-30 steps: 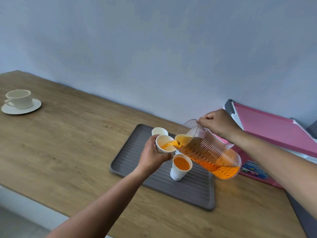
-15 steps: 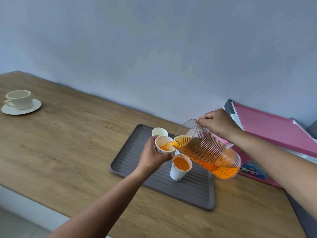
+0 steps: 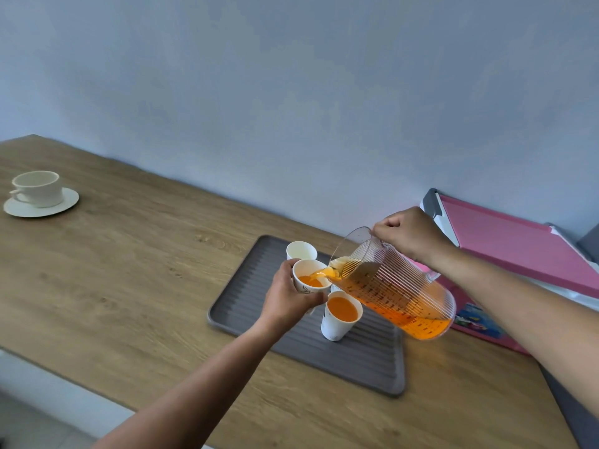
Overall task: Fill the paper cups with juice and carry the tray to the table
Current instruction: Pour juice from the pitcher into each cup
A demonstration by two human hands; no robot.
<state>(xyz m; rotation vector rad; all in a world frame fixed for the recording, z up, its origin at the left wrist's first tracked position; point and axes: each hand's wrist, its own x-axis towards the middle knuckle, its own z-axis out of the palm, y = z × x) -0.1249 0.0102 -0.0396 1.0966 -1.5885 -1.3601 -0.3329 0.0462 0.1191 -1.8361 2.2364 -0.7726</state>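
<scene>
While juice streams from the tilted ribbed pitcher (image 3: 393,293) into the paper cup (image 3: 309,277), your left hand (image 3: 287,298) grips that cup above the grey tray (image 3: 240,306); your right hand (image 3: 406,233) clasps the pitcher's handle at 2 o'clock. A filled cup (image 3: 340,315) stands on the tray at 5 o'clock, an empty cup (image 3: 301,251) at 12.

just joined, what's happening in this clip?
A person is pouring orange juice. The right hand tilts a clear ribbed pitcher while the left hand holds a paper cup lifted above the grey tray; juice is streaming into it and it is partly full. One filled cup stands on the tray, and an empty cup waits behind. The tray rests on the wooden counter.
</scene>
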